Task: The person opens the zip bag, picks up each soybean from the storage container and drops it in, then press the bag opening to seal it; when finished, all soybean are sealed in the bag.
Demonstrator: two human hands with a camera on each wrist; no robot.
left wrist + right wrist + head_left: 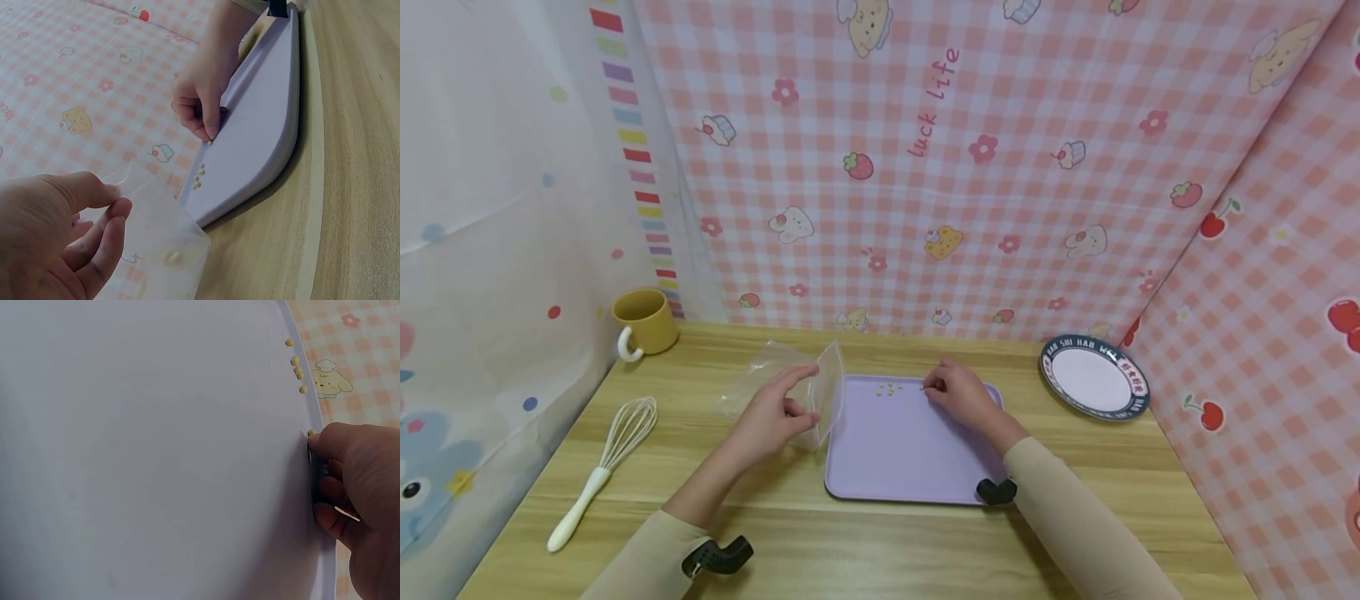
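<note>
Firstly, right hand (958, 396): right of centre in the head view, at the far rim of the tray (910, 450); thumb and forefinger drawn together on one bean (312, 432), the other fingers curled behind

Left hand (778, 408): left of centre, off the tray's left end; pinching the clear bag (831, 392), film between thumb and finger

Bag: standing slack beside the tray's left edge, part of it spread behind the left hand; a pale lump shows through the film low in the left wrist view, too blurred to tell whether inside or behind

Beans (299, 374): a few, small, yellow and roundish, loose on the tray just inside its far rim, strung out roughly along it; no long axis to tell

Relation of note: beans lie directly left of the right fingertips, between them and the bag; right hand the nearer of the two; any carry to the bag would, by judgement, run leftward along the tray's long axis, which lies left to right

Tray: lilac, shallow, centre of the frame, flat on the wooden counter (865, 550)

Also on the counter: yellow mug (657, 329), upper left; white whisk (597, 479), lower left, handle toward the near edge; dark-rimmed plate (1088, 379), far right; checked cloth (880, 208) behind
</note>
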